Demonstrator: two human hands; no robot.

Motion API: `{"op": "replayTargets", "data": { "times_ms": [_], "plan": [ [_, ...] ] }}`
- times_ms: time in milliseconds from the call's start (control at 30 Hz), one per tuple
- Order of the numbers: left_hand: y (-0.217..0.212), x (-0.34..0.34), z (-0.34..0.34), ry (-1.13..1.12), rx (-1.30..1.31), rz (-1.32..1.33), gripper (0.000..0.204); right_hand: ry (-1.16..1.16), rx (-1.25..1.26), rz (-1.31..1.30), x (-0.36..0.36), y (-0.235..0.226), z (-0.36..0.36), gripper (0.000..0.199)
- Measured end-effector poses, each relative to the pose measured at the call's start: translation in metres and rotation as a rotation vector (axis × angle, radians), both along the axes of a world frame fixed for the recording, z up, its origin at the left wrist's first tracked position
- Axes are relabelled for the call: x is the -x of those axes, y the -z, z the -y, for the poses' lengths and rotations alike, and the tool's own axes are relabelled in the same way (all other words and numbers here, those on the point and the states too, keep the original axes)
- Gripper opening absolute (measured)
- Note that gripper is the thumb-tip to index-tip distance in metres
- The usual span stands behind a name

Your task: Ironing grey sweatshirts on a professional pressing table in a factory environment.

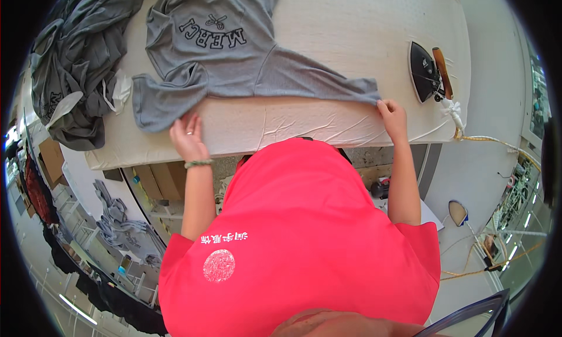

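Note:
A grey sweatshirt (234, 62) with dark lettering lies spread on a cloth-covered table (328, 21), its top running out of the picture's upper edge. One sleeve stretches to the right, and my right hand (393, 119) pinches its end. The other sleeve (161, 100) is folded over and bunched at the left. Against its lower edge rests my left hand (188, 141), with fingers stretched out and apart. It wears a ring and a beaded bracelet.
A heap of grey garments (88, 56) fills the table's left end. Toward the right end an iron (424, 72) with a wooden handle stands, its cord (497, 139) trailing off the edge. Boxes (164, 182) sit beneath the table. Another iron-shaped plate (458, 211) lies lower right.

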State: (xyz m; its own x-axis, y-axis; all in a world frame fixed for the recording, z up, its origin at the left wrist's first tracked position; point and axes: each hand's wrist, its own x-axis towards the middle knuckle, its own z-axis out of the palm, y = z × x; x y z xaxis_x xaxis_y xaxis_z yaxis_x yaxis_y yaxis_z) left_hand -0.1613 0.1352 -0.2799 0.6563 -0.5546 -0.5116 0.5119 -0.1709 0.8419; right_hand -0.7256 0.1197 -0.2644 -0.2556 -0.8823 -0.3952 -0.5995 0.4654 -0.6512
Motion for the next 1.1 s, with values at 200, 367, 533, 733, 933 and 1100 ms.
{"op": "replayTargets", "data": {
  "times_ms": [200, 367, 533, 733, 933, 1100],
  "plan": [
    [-0.017, 0.052, 0.036, 0.437, -0.210, -0.104, 0.053, -0.010, 0.005, -0.317, -0.041, -0.017, 0.028, 0.032],
    [-0.017, 0.045, 0.066, 0.497, -0.375, -0.107, 0.051, -0.056, 0.109, -0.208, -0.030, -0.008, 0.027, 0.032],
    [0.016, 0.017, 0.078, 0.498, -0.378, 0.091, 0.040, -0.065, -0.189, 0.281, -0.034, -0.027, 0.030, 0.030],
    [-0.051, 0.024, 0.085, 0.032, 0.227, 0.185, 0.020, -0.202, -0.130, 0.405, -0.013, -0.083, 0.057, 0.047],
    [-0.073, 0.074, 0.007, 0.126, 0.096, 0.015, 0.023, -0.104, -0.025, 0.378, 0.031, -0.113, 0.046, 0.063],
    [-0.004, 0.100, -0.022, 0.125, -0.138, 0.032, 0.023, -0.228, -0.296, 0.203, 0.058, -0.063, 0.019, 0.065]
  ]
}}
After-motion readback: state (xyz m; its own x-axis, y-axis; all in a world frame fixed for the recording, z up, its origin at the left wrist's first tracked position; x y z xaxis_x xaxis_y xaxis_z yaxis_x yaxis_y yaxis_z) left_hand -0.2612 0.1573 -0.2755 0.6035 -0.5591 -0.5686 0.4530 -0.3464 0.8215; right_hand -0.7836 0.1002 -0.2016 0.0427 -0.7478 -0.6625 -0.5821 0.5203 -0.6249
